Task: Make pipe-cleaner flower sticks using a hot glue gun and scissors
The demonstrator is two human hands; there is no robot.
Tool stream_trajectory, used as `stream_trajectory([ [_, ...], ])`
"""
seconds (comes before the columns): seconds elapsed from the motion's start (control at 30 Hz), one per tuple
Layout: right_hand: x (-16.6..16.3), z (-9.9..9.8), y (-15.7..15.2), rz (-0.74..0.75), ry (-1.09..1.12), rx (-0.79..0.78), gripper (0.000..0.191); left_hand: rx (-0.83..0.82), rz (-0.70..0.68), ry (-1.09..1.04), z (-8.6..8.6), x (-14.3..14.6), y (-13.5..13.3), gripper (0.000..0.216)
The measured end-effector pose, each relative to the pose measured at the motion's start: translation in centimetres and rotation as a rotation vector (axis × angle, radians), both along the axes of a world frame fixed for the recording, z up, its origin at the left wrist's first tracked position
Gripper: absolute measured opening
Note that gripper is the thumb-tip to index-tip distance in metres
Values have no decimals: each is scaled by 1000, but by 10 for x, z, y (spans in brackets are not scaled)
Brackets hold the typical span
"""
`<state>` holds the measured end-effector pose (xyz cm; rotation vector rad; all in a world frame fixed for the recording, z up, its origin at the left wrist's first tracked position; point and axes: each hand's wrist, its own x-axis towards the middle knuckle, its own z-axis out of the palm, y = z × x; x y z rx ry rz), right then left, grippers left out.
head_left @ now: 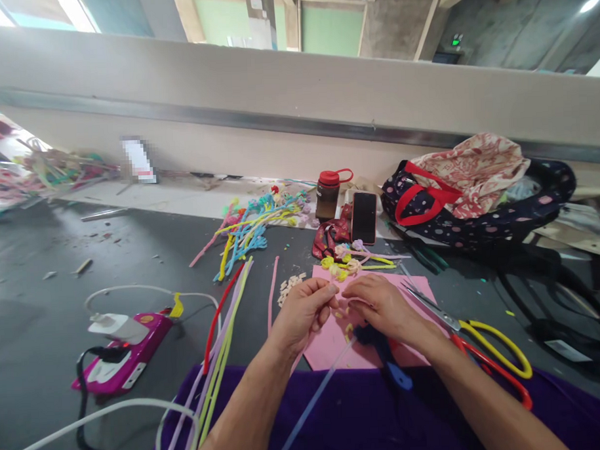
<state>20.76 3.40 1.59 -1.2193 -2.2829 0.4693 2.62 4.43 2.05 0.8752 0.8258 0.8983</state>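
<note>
Above a pink sheet (pixel 328 350), my left hand (pixel 305 310) is closed in a pinch; whatever lies between its thumb and forefinger is too small to name. My right hand (pixel 381 306) comes in from the right with its fingers bent, their tips close to the left fingertips, and its grip is partly hidden. Small yellow pieces (pixel 349 329) lie on the sheet below the hands. A blue tool, apparently a glue gun (pixel 398 372), lies under my right hand, with a long translucent stick (pixel 316 396) running towards me. Scissors (pixel 448 319) with yellow and red handles lie beside my right forearm.
Pale short pieces (pixel 290 288) lie left of the sheet, near long fuzzy stems (pixel 224 346). Twisted colourful stems (pixel 253 230), a bottle (pixel 327 196), a phone (pixel 363 217) and a bag (pixel 476 186) stand behind. A magenta power strip (pixel 127 362) with cables is at left.
</note>
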Motion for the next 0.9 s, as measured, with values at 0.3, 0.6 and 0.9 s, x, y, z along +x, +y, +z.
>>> stream_trajectory([
  [0.3, -4, 7, -3, -118, 568, -405, 16, 46, -91, 75, -6, 4, -2, 22],
  [0.6, -9, 2, -4, -95, 750, -512, 11, 89, -5, 195, -9, 19, -12, 20],
  [0.9, -21, -12, -11, -201, 987, -658, 29, 108, 3, 237, -13, 24, -19, 13],
])
